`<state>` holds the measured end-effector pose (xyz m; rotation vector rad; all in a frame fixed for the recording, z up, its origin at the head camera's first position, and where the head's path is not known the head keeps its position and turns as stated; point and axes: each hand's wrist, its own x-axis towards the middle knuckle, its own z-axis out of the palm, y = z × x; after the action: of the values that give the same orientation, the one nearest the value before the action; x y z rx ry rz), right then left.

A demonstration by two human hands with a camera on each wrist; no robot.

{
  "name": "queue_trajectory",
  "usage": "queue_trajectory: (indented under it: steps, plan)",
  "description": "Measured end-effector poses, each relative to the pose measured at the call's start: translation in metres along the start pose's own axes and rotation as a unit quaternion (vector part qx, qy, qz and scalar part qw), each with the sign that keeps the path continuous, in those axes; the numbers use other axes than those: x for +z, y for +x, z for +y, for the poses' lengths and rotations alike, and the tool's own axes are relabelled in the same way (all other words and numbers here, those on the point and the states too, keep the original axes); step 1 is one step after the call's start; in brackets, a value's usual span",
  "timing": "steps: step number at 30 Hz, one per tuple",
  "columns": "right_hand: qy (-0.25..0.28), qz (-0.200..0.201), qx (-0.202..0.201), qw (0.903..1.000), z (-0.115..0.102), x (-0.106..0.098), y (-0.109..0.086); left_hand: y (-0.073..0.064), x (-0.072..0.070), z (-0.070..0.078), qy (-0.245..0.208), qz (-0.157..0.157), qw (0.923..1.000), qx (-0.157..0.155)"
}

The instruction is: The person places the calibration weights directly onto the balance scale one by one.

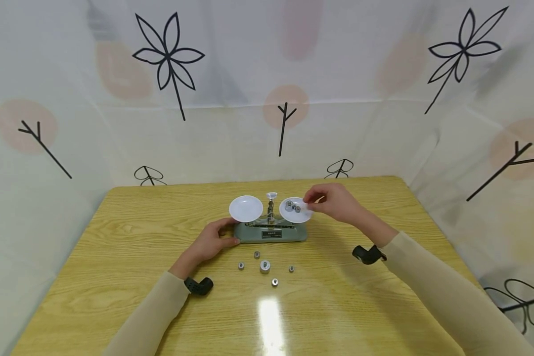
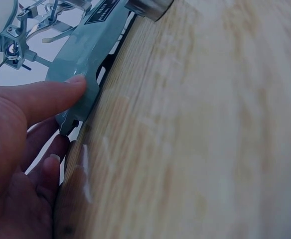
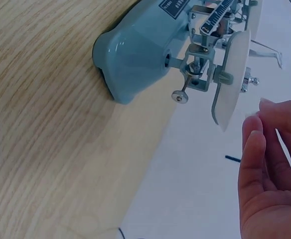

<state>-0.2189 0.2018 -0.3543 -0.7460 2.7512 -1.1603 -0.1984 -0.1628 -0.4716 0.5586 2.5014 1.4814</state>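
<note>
A balance scale (image 1: 271, 232) with a grey-green base stands on the table. My left hand (image 1: 212, 241) grips the left end of its base, with the thumb (image 2: 61, 97) on the front and the other fingers behind. The left pan (image 1: 245, 208) is bare. On the right pan (image 1: 286, 215) stand several metal weights (image 1: 289, 205). My right hand (image 1: 335, 201) is at this pan's outer rim, fingers bent and fingertips (image 3: 255, 139) close together; nothing shows between them. The scale's adjusting knob (image 3: 180, 96) sticks out below the right pan.
In front of the scale, several loose weights stand on the wooden table (image 1: 129, 257), among them a larger one (image 1: 264, 267) and a small one (image 1: 274, 282). A patterned cloth (image 1: 231, 148) hangs behind and at both sides.
</note>
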Motion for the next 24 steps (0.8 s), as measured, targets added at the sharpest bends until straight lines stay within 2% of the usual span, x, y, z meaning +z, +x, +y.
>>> queue_trajectory:
  steps: [5, 13, 18, 20, 24]
  plan:
    - [0.02, 0.014, -0.007, 0.9997, 0.003, -0.001, -0.009, 0.0, 0.0, 0.001, -0.002, -0.001, 1.0, -0.001]
    - [0.05, 0.02, 0.011, 0.9985, 0.006, 0.002, -0.027, -0.001, 0.003, 0.002, -0.004, 0.011, 0.9999, -0.001]
    - [0.057, 0.026, 0.022, 0.9978, 0.011, 0.003, -0.037, -0.011, -0.002, 0.031, 0.0, 0.005, 1.0, 0.001]
    - [0.061, 0.029, 0.027, 0.9974, 0.014, 0.004, -0.04, -0.01, -0.002, 0.029, -0.003, 0.003, 1.0, 0.005]
    - [0.07, 0.032, 0.035, 0.9964, 0.018, 0.007, -0.048, -0.002, 0.001, 0.005, -0.007, 0.003, 1.0, 0.006]
